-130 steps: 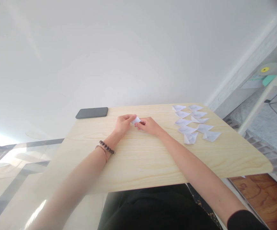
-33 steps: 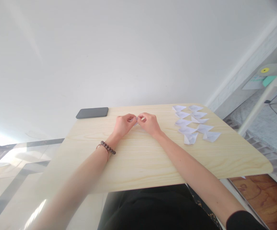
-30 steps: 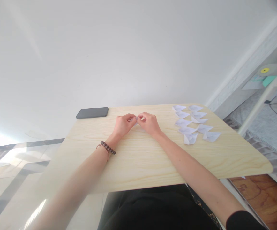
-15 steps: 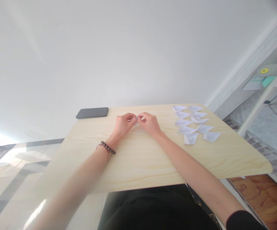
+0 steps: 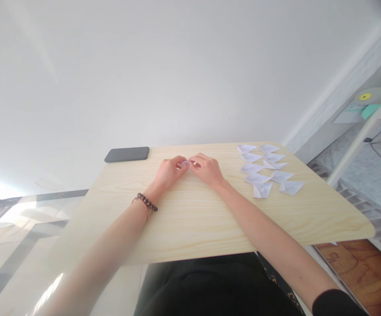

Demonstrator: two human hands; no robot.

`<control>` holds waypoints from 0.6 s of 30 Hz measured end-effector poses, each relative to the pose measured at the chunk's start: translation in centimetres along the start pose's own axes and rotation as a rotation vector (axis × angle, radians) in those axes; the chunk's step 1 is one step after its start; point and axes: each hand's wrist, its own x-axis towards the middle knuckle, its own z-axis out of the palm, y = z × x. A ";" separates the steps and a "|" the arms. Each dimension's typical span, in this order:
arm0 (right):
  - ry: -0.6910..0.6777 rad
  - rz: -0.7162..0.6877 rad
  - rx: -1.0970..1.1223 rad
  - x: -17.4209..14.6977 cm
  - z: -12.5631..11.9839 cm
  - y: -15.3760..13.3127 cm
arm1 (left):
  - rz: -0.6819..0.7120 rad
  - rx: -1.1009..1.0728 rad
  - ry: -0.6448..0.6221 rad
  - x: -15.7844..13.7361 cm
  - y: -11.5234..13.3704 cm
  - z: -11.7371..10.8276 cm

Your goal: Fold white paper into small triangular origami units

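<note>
A small piece of folded white paper (image 5: 185, 164) is pinched between my two hands above the middle of the table. My left hand (image 5: 170, 171) grips it with thumb and fingers from the left. From the right, my right hand (image 5: 206, 169) pinches its other side, the fingertips of both hands almost meeting. Most of the paper is hidden behind the fingers, so its exact shape cannot be made out. To the right of my right hand lie several folded white paper pieces (image 5: 252, 168), set out in two uneven columns.
A dark phone (image 5: 127, 154) lies at the table's back left corner. The pale wooden table (image 5: 190, 224) stands against a white wall (image 5: 184, 74). Beyond its right edge is a white metal frame (image 5: 355, 147), with a brown wood-grained surface (image 5: 361, 272) lower down.
The fingers have shifted slightly around the paper, and a little more of it shows by my left fingertips. The paper pieces and the phone stay in place.
</note>
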 end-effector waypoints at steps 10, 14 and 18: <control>0.043 0.030 0.084 0.0 0.4 0.3 | -0.014 0.017 0.027 0.0 0.0 0.3; 0.084 0.071 0.102 0.1 0.3 0.9 | -0.018 -0.069 0.016 0.2 -0.5 0.0; 0.062 0.080 0.089 0.1 0.1 1.0 | -0.026 -0.114 -0.005 0.0 -0.2 -0.3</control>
